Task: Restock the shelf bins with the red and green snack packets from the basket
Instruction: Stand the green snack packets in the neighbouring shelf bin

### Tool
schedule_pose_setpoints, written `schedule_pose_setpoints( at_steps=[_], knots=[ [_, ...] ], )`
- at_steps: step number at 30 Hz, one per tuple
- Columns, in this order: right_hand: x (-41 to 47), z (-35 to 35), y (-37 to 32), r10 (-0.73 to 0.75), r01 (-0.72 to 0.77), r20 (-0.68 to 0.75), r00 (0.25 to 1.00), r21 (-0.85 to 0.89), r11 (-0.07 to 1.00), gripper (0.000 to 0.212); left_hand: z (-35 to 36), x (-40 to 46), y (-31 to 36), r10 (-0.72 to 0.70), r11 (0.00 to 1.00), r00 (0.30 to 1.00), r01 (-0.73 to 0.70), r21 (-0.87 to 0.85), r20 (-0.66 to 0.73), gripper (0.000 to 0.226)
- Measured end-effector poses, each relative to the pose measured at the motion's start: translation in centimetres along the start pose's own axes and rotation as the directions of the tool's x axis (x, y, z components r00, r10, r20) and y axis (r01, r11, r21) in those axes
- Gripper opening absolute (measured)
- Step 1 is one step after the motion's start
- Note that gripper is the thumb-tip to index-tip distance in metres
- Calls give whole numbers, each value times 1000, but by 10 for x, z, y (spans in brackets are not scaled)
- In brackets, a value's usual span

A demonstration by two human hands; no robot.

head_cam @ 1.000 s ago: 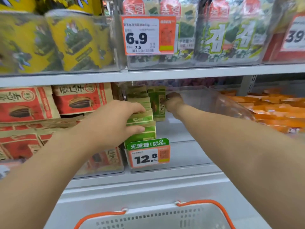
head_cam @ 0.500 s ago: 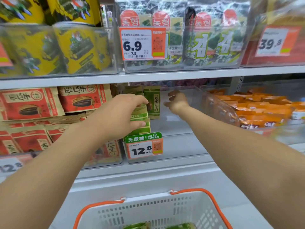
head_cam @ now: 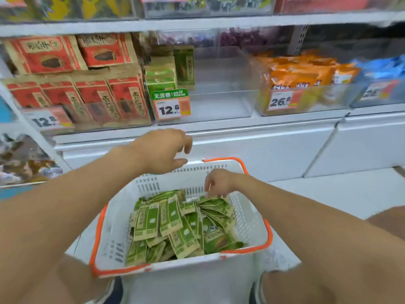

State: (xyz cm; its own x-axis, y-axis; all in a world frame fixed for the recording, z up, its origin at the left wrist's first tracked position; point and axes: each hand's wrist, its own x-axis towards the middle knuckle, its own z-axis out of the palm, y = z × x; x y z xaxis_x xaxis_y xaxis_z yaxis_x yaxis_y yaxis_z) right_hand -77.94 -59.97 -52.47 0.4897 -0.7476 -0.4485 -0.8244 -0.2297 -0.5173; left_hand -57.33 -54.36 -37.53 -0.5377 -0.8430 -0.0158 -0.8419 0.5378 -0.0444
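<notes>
Red sunflower-seed packets (head_cam: 92,93) are shown filling the leftmost clear bin. Just to its right, a few green packets (head_cam: 162,73) are stacked at the left end of a largely bare clear bin (head_cam: 221,102), behind a "12.8" price tag (head_cam: 171,106). The left hand (head_cam: 162,150) is held above the far rim of the white basket (head_cam: 114,227), fingers loosely spread and nothing gripped. Loose green snack packets (head_cam: 182,222) are heaped in the basket, below and slightly right of that hand. The right hand (head_cam: 219,183) is lowered inside the far end, fingertips curled down onto the top of the heap; whether a packet is already pinched cannot be told. Orange packets (head_cam: 304,73) occupy the next bin to the right.

Risk, as judged: because the packets overlap and fan loosely, several may be lifted at once and dropped in transit, or stacked crookedly against the standing ones.
</notes>
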Motion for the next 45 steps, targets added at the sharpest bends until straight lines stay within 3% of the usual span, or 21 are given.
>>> schedule_pose_setpoints(
  at_steps=[3, 7, 11, 16, 22, 28, 33, 37, 38, 42, 45],
  knots=[
    [-12, 67, 33, 142, -122, 177, 974, -121, 985, 28, 37, -17, 28, 9, 1000, 952, -9, -1, 305, 32],
    [-22, 107, 53, 278, -202, 322, 905, -250, 947, 39, 69, -19, 35, 3, 1000, 840, -9, 8, 542, 36],
    [-16, 130, 58, 286, -168, 310, 907, -358, 919, 43, 71, -10, 40, 33, 999, 803, -48, 9, 595, 42],
    [-10, 141, 77, 311, -140, 287, 906, -491, 860, 31, 59, 0, 47, 30, 998, 753, -53, 16, 657, 47],
    [0, 138, 106, 215, -146, 160, 963, -357, 923, 12, 47, 12, 45, 58, 996, 800, -84, 16, 597, 45],
    [-2, 134, 105, 169, -127, 115, 979, -303, 945, 11, 36, 14, 34, 46, 996, 796, -79, 29, 603, 45],
    [-10, 29, 59, 125, -90, 170, 978, -202, 975, 6, 39, 21, 15, 25, 999, 801, 1, -43, 598, 70],
    [-35, -69, -3, 100, -130, 184, 978, 160, 978, 13, 27, 34, 6, -1, 972, 869, 117, -203, 494, 102],
    [-42, -88, -16, 70, -108, 176, 982, 216, 970, 12, 20, 39, 4, -9, 963, 893, 129, -237, 450, 96],
    [-57, -135, -51, -28, -9, 93, 995, 382, 924, 9, -13, 50, -12, 14, 940, 972, 67, -334, 233, 34],
    [-56, -155, -67, -24, 20, 4, 1000, 429, 903, 14, -27, 46, -30, -40, 915, 995, 73, -396, 91, 24]
  ],
)
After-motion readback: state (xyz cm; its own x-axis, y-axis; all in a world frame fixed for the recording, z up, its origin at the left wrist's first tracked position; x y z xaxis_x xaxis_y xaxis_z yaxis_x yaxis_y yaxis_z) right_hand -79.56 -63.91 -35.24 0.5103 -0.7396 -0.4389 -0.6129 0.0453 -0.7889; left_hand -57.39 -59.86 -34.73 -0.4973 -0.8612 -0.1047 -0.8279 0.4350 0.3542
